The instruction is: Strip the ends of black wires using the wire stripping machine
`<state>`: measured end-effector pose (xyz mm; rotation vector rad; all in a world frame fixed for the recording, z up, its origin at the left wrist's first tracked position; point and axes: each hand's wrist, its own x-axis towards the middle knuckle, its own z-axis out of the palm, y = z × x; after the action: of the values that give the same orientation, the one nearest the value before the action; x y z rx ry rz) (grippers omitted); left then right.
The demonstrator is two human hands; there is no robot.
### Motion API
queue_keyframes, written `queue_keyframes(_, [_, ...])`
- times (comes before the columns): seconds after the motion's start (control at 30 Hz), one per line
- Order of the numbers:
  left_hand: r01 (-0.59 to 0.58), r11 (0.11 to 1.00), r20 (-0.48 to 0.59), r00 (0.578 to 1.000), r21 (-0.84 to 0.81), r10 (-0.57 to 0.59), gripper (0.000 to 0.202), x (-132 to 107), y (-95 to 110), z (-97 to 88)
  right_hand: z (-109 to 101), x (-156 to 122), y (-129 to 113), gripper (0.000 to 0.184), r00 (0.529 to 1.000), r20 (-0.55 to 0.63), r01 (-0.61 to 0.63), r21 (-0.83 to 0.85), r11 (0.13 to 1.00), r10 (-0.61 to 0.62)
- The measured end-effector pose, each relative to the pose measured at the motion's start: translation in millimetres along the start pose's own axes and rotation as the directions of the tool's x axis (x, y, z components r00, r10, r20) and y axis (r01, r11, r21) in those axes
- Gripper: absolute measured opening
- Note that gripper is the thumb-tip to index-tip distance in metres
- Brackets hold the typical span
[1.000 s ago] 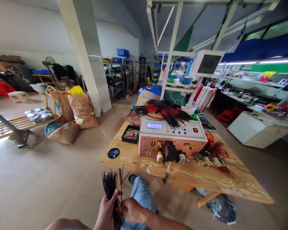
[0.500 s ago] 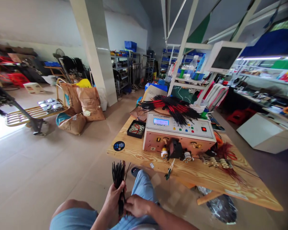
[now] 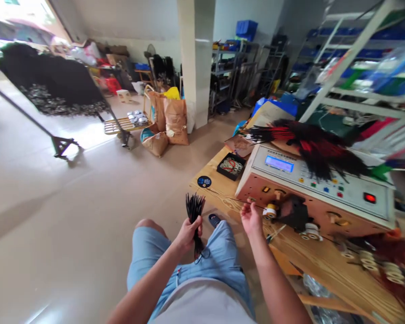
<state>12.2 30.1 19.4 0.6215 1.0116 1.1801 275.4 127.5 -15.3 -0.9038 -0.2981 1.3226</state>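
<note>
The left hand [image 3: 188, 232] gripped a bundle of black wires [image 3: 195, 216] above the lap; the right hand [image 3: 250, 218] hung half-open, empty, near the machine [image 3: 317, 193] on the bench [image 3: 219, 198].

The machine [image 3: 319, 193] stands on the table [image 3: 222, 200], tray [image 3: 231, 165] to its left.

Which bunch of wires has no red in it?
The black bunch in the left hand; the pile on the machine mixes red and black.
</note>
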Motion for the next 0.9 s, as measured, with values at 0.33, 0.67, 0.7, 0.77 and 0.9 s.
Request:
queue_keyframes(0.33, [-0.037,0.999,0.073,0.997,0.029,0.035,0.051,-7,22,15.7,-9,13,2,0.044,0.997,0.060,0.048,0.029,0.998,-0.050])
queue_keyframes(0.67, [-0.116,0.992,0.085,0.990,0.053,0.111,0.051,2,34,24.2,19,-28,33,0.044,0.986,0.078,-0.120,-0.258,0.959,0.145])
queue_keyframes(0.7, [-0.117,0.992,0.067,0.991,0.050,0.114,0.051,4,32,24.0,22,-38,39,0.047,0.983,0.090,-0.123,-0.308,0.943,0.158])
queue_keyframes(0.77, [-0.120,0.992,0.029,0.993,0.050,0.118,0.050,9,28,23.0,25,-59,48,0.051,0.972,0.142,-0.107,-0.437,0.893,0.186])
queue_keyframes(0.9, [-0.115,0.981,-0.015,0.993,0.153,0.119,0.052,15,15,18.9,25,-100,61,0.053,0.864,0.388,0.047,-0.697,0.715,0.321])
